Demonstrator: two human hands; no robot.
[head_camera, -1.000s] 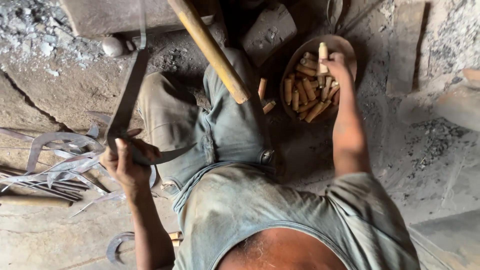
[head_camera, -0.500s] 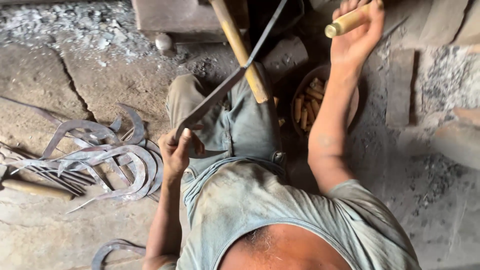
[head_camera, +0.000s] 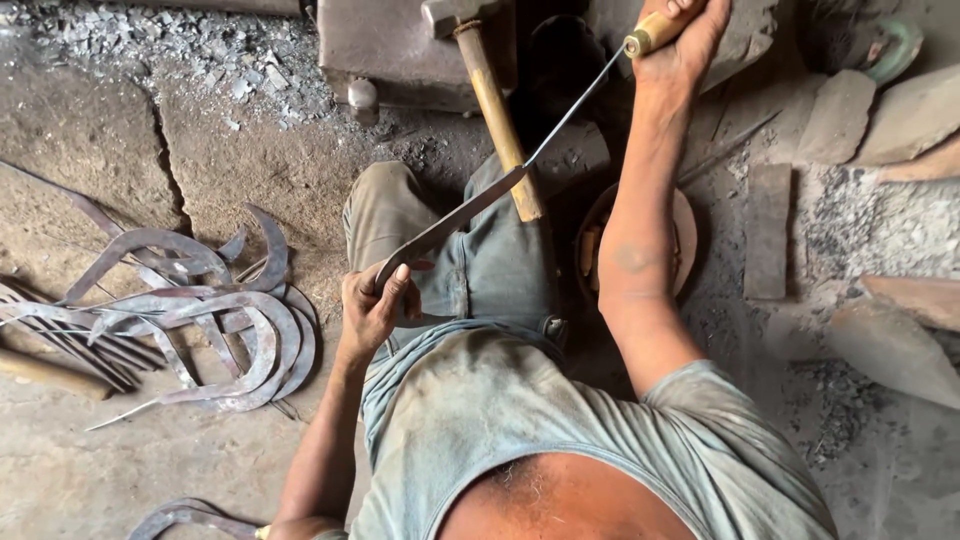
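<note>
Seen from above, I sit on the ground with my knees drawn up, and my left hand (head_camera: 378, 305) is clenched around the broad curved end of a sickle blade (head_camera: 455, 218), thumb on top, just over my left thigh. From that grip, the blade runs up and to the right as a dark strip, narrowing to a thin tang that meets a short wooden handle (head_camera: 652, 32). My right hand (head_camera: 685, 40) is closed around that handle, arm stretched out well ahead of me, so the blade spans the gap between both hands and hangs clear of the ground. Under the blade, a hammer (head_camera: 490, 90) leans with its pale wooden shaft resting on my trousers and its metal head up near a dark steel block (head_camera: 375, 45); the blade crosses over the shaft near its lower end. Beside my right forearm, a round bowl (head_camera: 683, 225) on the ground holds more wooden pegs, mostly hidden by the arm. To my left, a loose heap of curved blades (head_camera: 205, 320) lies on the earth floor, overlapping one another, well apart from the one I hold. Flat stones (head_camera: 890, 120) and grey ash (head_camera: 190, 45) lie around the far edges.
</note>
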